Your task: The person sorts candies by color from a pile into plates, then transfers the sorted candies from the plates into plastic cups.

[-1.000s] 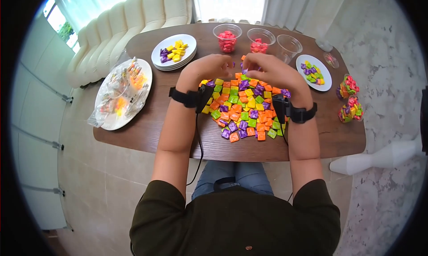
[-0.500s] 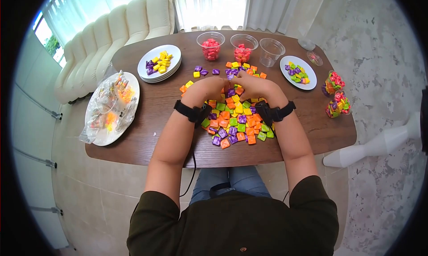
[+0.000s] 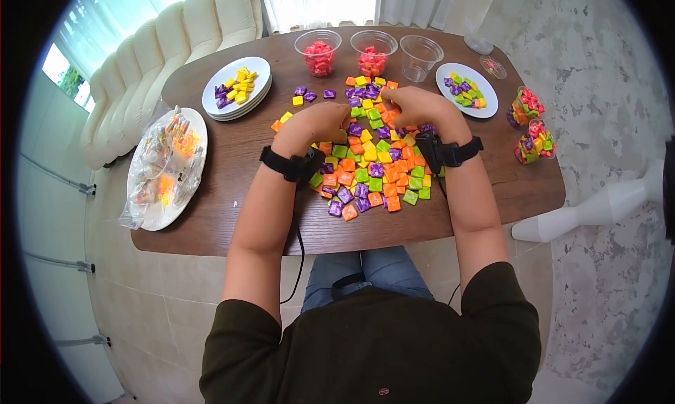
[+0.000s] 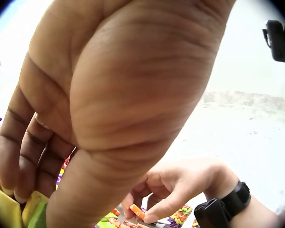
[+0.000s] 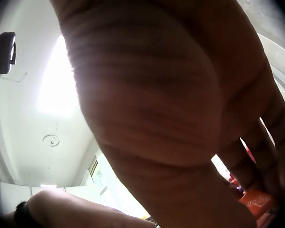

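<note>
Liv. rm, prob. – cream sofa [image 3: 158, 45], curtains [image 3: 413, 3]

Head view high, facing down; wrist views close, toward fingers [image 4: 9, 161]; all share candies [image 3: 369, 151].

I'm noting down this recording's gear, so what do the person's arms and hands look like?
Both arms emerge from short dark sleeves. The left hand and right hand are gloveless. Each wrist carries a black strap with a boxy black device; thin black cables hang below.
</note>
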Demonstrator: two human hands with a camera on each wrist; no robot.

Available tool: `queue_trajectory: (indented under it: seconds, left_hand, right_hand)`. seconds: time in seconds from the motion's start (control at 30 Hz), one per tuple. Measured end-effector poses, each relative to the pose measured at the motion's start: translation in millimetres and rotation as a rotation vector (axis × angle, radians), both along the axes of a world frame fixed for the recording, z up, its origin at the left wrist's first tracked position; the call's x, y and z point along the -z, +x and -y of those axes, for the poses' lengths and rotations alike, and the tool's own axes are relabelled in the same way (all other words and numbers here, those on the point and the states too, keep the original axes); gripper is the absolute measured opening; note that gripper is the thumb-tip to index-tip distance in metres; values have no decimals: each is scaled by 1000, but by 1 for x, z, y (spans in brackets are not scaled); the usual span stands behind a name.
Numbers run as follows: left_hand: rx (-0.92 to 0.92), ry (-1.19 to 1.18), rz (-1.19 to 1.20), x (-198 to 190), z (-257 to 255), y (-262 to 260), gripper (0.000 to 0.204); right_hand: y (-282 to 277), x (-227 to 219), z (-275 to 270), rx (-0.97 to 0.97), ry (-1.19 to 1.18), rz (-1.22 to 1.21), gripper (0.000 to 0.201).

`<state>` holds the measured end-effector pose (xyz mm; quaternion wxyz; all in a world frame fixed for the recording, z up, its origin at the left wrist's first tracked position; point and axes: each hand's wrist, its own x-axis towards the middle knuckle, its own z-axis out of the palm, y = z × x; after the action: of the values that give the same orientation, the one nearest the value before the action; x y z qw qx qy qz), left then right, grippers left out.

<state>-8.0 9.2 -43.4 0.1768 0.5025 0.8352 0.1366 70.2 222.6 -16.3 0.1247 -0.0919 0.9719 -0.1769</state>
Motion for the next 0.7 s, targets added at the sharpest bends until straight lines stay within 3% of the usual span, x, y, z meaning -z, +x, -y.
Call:
queue_trajectory:
  seconds: [0.13, 0.23, 0.37, 0.43, 0.5, 0.6, 0.7]
  left_hand:
    - [11, -68, -29, -3, 0, -2, 24]
    - [80, 131, -88, -14, 8, -7, 26]
    - [-142, 372, 439, -33, 13, -9, 26]
    - [-18, 566, 777, -38, 16, -13, 22]
    - [-104, 810, 1076, -50, 18, -1, 25]
    - [-20, 1022, 1331, -50, 20, -11, 27]
    - [-58, 1077, 1473, -53, 24, -9, 26]
  right_hand:
    - [2, -2, -5, 29, -22, -73, 23]
    - [6, -10, -4, 86, -35, -63, 18]
    - [5, -12, -10, 149, -82, -10, 15]
    - [3, -10, -12, 154, -99, -20, 17]
    - [5, -9, -15, 140, -77, -15, 16]
    - [3, -2, -21, 110, -15, 34, 17]
    - [2, 3, -23, 137, 46, 150, 22]
